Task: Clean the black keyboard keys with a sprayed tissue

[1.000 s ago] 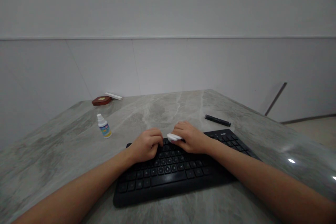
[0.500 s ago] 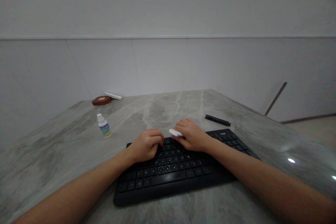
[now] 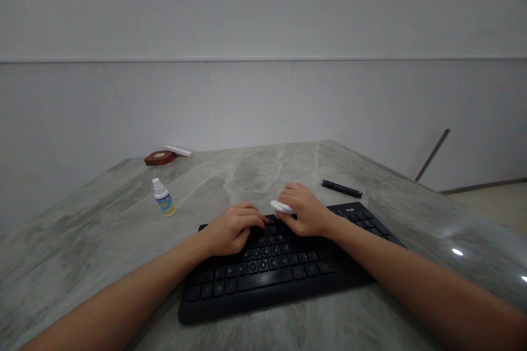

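Note:
A black keyboard (image 3: 263, 279) lies at a slight slant on the marbled table, its lower left corner nearest to me. Over its upper left part rests my left hand (image 3: 236, 228), the fingers stretched forward and touching the top row of keys, nothing in them. My right hand (image 3: 302, 211) is closed on a small, white, soft-looking pad (image 3: 282, 207), pinched with the thumb below, at the keyboard's upper edge. The left fingertips end just short of the pad. My hands and right forearm cover parts of the keys.
Left of the keyboard stands a small white bottle (image 3: 164, 200) with a blue and yellow label. A black pen-like stick (image 3: 341, 188) lies beyond the keyboard at the right. Against the wall are a brown case (image 3: 159, 158) and a flat white strip (image 3: 178, 151).
The right hand and the white pad have shifted slightly right along the keyboard's upper edge. My left fingers have uncurled and reached further right over the top keys.

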`<control>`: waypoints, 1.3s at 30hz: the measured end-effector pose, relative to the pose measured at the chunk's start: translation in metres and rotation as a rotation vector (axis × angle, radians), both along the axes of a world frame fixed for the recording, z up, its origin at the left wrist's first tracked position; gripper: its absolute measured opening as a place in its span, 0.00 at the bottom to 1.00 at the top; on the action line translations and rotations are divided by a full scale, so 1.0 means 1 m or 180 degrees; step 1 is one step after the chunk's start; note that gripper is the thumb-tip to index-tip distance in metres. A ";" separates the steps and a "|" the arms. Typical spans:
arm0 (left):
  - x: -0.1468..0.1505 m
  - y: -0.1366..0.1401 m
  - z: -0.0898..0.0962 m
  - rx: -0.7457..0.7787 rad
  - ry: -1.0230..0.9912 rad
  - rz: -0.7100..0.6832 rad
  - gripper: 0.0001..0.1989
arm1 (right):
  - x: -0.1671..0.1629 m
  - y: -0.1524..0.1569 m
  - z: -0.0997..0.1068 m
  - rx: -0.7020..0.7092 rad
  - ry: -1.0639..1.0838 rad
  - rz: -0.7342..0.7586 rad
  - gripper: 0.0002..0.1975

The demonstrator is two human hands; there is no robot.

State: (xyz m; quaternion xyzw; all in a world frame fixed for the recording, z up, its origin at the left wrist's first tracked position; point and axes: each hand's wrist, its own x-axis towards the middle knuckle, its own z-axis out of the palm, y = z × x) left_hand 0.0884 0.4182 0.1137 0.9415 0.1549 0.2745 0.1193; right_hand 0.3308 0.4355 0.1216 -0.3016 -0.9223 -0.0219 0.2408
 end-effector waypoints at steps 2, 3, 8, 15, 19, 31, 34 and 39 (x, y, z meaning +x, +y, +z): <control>0.000 0.000 0.000 -0.0008 -0.0011 0.0000 0.21 | 0.000 0.000 0.001 -0.0058 -0.0062 0.0091 0.08; 0.000 0.000 0.000 -0.0014 -0.0013 0.0003 0.21 | 0.000 0.000 0.001 -0.0087 -0.0103 0.0059 0.08; 0.000 0.001 -0.001 -0.0043 0.0002 0.0040 0.21 | 0.002 0.000 0.001 0.0103 -0.0084 -0.0204 0.06; 0.000 0.004 -0.004 -0.0042 -0.0014 0.0020 0.21 | 0.002 0.002 -0.001 0.0009 -0.0239 -0.0095 0.07; 0.000 0.004 -0.002 -0.0019 -0.0022 0.0004 0.21 | 0.003 0.004 -0.001 0.0111 -0.0158 -0.0177 0.08; 0.000 0.004 -0.003 -0.0049 -0.0024 0.0040 0.21 | 0.004 0.004 -0.001 0.0150 -0.0091 -0.0138 0.09; 0.000 0.004 -0.004 -0.0039 -0.0036 0.0040 0.21 | 0.003 0.003 -0.001 0.0044 -0.0177 0.0101 0.09; -0.001 0.006 -0.005 -0.0019 -0.0040 0.0036 0.22 | 0.003 0.003 0.000 0.0061 -0.0182 -0.0132 0.08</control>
